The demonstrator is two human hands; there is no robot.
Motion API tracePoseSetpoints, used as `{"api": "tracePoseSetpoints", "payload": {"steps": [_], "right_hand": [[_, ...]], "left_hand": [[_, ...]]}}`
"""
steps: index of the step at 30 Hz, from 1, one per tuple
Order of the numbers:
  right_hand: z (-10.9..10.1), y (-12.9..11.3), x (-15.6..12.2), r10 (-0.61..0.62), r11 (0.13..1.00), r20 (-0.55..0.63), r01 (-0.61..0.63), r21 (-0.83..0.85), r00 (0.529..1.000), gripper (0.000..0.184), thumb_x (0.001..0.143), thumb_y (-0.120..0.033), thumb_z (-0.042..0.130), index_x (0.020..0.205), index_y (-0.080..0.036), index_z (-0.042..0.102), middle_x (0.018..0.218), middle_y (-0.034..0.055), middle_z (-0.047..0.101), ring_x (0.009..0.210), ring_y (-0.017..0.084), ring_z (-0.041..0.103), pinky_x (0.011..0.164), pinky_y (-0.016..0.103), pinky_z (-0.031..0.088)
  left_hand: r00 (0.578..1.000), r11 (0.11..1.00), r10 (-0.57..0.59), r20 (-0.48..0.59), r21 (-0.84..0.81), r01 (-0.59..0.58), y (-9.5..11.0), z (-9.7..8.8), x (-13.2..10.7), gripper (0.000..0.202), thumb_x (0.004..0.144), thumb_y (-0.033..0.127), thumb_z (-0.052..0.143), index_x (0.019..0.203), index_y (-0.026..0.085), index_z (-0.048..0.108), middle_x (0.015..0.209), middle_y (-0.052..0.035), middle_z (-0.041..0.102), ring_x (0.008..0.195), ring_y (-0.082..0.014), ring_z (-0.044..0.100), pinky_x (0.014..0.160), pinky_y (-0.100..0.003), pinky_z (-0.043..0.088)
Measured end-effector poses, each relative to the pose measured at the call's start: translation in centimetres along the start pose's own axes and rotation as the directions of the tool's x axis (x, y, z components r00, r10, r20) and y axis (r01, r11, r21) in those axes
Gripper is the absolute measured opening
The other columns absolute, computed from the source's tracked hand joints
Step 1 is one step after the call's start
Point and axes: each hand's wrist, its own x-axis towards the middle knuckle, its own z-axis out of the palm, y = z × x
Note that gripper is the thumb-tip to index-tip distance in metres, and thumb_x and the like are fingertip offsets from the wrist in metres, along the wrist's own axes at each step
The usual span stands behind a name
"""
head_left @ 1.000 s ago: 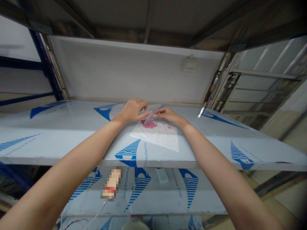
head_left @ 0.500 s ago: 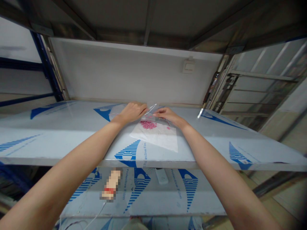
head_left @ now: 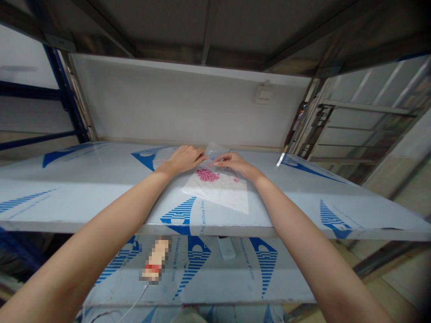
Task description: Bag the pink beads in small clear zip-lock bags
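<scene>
Left hand (head_left: 184, 160) and right hand (head_left: 232, 163) were closed in a pinch on the upper edge of a clear plastic bag (head_left: 215, 151), which was held up over pink round pellets (head_left: 208, 175) on a white translucent sheet (head_left: 218, 194), laid on a steel shelf (head_left: 101, 202) covered with blue-printed protective film (head_left: 180, 215).

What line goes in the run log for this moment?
left grip: pinching clear plastic bag | right grip: pinching same bag | small pink pellets: on white sheet
</scene>
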Motion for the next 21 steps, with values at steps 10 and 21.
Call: {"api": "tracePoseSetpoints", "payload": {"steps": [10, 21], "right_hand": [[-0.3, 0.0, 0.0, -0.023, 1.000, -0.018, 0.024, 0.006, 1.000, 0.019, 0.075, -0.037, 0.072, 0.080, -0.019, 0.071, 0.080, 0.0038, 0.067, 0.073, 0.015, 0.054, 0.066, 0.029, 0.041], [-0.3, -0.1, 0.0, -0.007, 1.000, -0.010, 0.007, -0.025, 1.000, 0.023, 0.076, -0.039, 0.070, 0.083, -0.017, 0.075, 0.077, 0.0037, 0.068, 0.071, 0.015, 0.055, 0.064, 0.029, 0.040]], "left_hand": [[0.978, 0.834, -0.174, 0.112, -0.511, 0.207, 0.2, 0.4, 0.5, 0.038, 0.088, 0.047, 0.058, 0.070, 0.014, 0.065, 0.063, -0.0034, 0.062, 0.059, -0.0135, 0.051, 0.059, -0.026, 0.031], [0.971, 0.677, -0.231, 0.063, -0.707, 0.207, -0.2, 1.6, 0.7, 0.033, 0.081, 0.041, 0.065, 0.063, 0.013, 0.062, 0.054, -0.0004, 0.060, 0.055, -0.0121, 0.052, 0.059, -0.024, 0.035]]}}
